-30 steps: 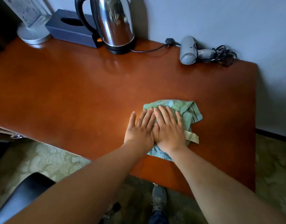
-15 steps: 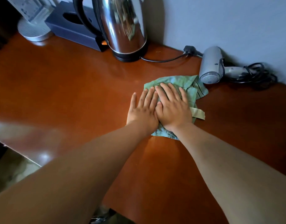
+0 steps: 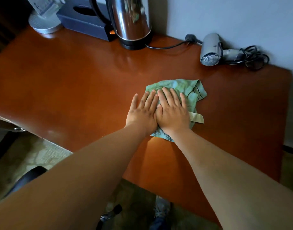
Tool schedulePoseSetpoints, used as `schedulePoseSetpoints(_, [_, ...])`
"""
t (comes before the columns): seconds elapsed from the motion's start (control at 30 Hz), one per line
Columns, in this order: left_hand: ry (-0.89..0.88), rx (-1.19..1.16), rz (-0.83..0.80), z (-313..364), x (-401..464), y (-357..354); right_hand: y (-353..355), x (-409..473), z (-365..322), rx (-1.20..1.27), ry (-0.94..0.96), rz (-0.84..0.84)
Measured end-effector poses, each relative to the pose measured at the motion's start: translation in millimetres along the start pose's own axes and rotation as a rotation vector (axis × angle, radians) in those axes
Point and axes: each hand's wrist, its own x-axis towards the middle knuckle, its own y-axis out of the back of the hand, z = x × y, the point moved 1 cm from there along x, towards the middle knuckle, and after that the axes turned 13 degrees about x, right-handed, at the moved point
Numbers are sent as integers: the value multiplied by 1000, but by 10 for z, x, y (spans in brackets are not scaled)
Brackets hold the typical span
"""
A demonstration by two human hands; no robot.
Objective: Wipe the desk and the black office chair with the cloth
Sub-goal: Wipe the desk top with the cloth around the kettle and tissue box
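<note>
A crumpled green cloth lies on the glossy brown desk, right of the middle. My left hand and my right hand press flat on the cloth side by side, fingers straight, thumbs touching. The left hand's outer fingers reach past the cloth's left edge onto the wood. A beige tag sticks out to the right of my right hand. A corner of the black office chair shows at the lower left, below the desk's front edge.
Along the wall stand a steel kettle with its cord, a dark tissue box and a round white lamp base. A grey hair dryer with a coiled cable lies at the back right. My shoe is on patterned carpet.
Both hands slid the cloth away toward the hair dryer, then drew it back toward the desk's front. They stay flat on it throughout.
</note>
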Motion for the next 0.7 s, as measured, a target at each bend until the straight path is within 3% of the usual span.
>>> schedulePoseSetpoints(0.43, [-67,-52,4,-19,-1881,-732,-216,-1787,-1016,-38,-70,-53])
schedulePoseSetpoints(0.7, [-148,-129,5,-143,-1971,-811,-211,-1875,-1114,-85,-91,-83])
